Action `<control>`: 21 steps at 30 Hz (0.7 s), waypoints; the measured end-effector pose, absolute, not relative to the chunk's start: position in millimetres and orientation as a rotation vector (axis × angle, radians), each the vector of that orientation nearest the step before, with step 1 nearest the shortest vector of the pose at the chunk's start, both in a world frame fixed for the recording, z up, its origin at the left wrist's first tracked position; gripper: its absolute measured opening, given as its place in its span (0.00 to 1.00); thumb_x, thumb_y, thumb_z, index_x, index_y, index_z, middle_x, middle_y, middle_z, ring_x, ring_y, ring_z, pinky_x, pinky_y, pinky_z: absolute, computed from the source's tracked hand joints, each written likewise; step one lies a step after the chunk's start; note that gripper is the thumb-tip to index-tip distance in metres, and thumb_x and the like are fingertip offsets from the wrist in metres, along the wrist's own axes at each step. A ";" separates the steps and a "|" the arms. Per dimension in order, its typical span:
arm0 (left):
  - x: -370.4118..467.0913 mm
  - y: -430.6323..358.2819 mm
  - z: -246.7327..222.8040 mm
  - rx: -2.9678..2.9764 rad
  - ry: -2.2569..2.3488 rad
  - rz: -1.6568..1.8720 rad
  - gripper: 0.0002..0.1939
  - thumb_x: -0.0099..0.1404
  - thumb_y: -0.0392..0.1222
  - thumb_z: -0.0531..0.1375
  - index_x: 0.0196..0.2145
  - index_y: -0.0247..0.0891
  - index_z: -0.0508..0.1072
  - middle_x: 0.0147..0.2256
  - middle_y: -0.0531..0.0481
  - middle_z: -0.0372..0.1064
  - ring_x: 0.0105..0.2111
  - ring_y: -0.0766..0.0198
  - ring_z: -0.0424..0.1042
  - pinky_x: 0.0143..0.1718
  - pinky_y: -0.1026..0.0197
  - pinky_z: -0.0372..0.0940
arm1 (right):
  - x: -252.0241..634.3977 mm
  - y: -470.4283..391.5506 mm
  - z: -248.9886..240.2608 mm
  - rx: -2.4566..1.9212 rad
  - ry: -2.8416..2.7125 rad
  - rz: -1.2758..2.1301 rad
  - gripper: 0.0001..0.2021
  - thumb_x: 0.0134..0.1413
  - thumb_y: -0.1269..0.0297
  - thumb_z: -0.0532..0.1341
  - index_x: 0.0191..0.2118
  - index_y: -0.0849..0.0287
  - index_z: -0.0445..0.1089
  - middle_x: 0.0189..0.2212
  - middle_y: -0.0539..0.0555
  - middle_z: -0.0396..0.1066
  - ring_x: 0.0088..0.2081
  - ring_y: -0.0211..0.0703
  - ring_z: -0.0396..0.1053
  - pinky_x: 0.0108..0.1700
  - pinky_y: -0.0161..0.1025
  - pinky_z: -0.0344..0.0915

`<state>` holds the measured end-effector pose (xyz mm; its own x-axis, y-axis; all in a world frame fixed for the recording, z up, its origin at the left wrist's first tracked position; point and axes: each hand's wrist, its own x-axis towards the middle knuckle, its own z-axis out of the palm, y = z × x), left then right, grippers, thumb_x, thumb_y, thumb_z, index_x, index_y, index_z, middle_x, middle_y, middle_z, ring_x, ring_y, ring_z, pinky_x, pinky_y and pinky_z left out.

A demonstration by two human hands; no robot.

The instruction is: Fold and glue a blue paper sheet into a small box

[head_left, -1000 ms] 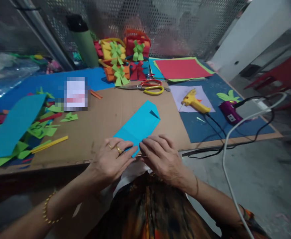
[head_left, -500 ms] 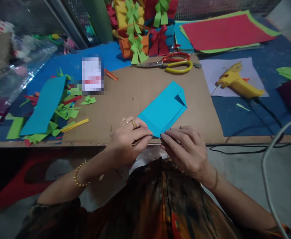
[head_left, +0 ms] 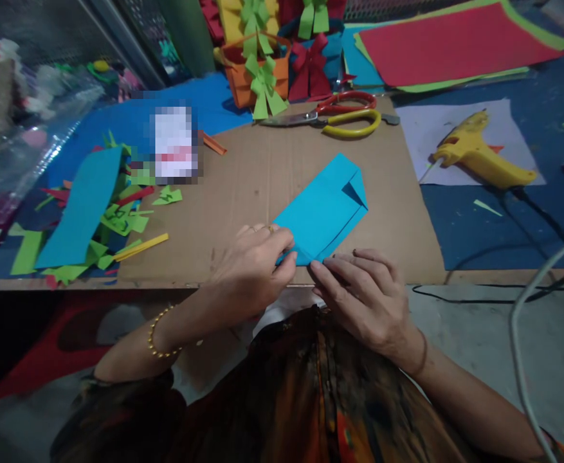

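Note:
A folded piece of bright blue paper [head_left: 320,212] lies slanted on the cardboard sheet [head_left: 228,193], a small triangular gap showing at its far right fold. At its near left edge my left hand [head_left: 257,260] is closed, the thumb and curled fingers holding the paper. The near corner is gripped by my right hand [head_left: 363,292], its thumb and index fingertip close together at the fold. My fingers cover part of both near edges.
Scissors [head_left: 334,119] rest beyond the paper. To the right, a yellow glue gun [head_left: 484,154] sits on white paper, its cord trailing. Paper scraps [head_left: 122,218] lie left. Small paper baskets [head_left: 257,71] with bows and coloured sheets [head_left: 455,45] stand at the back.
My left hand has shifted its fingers up along the paper's near left edge, away from the near corner. My right hand stays at the corner. The view has shifted slightly.

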<state>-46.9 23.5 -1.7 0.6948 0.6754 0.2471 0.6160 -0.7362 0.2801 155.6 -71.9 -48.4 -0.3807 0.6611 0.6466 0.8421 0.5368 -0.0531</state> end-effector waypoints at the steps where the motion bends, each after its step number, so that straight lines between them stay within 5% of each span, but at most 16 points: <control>1: -47.0 23.4 -1.5 2.751 1.042 0.498 0.09 0.69 0.35 0.54 0.29 0.41 0.65 0.27 0.53 0.68 0.29 0.62 0.64 0.34 0.57 0.56 | 155.5 -71.9 -48.2 -1.216 -2.160 -0.380 0.20 0.63 0.68 0.67 0.59 0.65 0.71 0.45 0.60 0.80 0.49 0.46 0.71 0.58 0.49 0.67; 21: -45.9 16.6 -0.4 2.768 1.091 0.546 0.07 0.71 0.34 0.54 0.33 0.40 0.66 0.28 0.52 0.69 0.29 0.61 0.66 0.33 0.57 0.56 | 153.8 -72.8 -43.4 -1.279 -2.191 -0.365 0.18 0.67 0.67 0.64 0.60 0.63 0.70 0.44 0.58 0.79 0.49 0.46 0.70 0.57 0.49 0.66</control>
